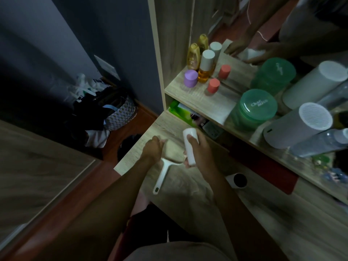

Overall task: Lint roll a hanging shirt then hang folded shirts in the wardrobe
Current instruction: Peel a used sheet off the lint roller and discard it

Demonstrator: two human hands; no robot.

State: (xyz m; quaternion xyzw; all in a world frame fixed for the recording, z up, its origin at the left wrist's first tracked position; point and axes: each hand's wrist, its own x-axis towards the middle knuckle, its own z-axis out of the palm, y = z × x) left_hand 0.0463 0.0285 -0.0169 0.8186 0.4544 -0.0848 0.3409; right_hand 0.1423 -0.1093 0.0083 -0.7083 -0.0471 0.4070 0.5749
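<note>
A white lint roller (163, 174) lies on the wooden desk (188, 200), its handle pointing toward me and its beige roll head under my left hand (152, 150), which grips the head with curled fingers. My right hand (197, 149) holds a white cylindrical cover (190, 147) upright just to the right of the roller head. No shirt shows in this view.
A mirror behind the shelf (197, 98) reflects my hands. On the shelf stand amber bottles (205, 68), a purple jar (190, 78), pink caps (213, 85), a green tub (257, 108) and a white cylinder device (299, 125). A bag of clothes (113, 112) sits on the floor, left.
</note>
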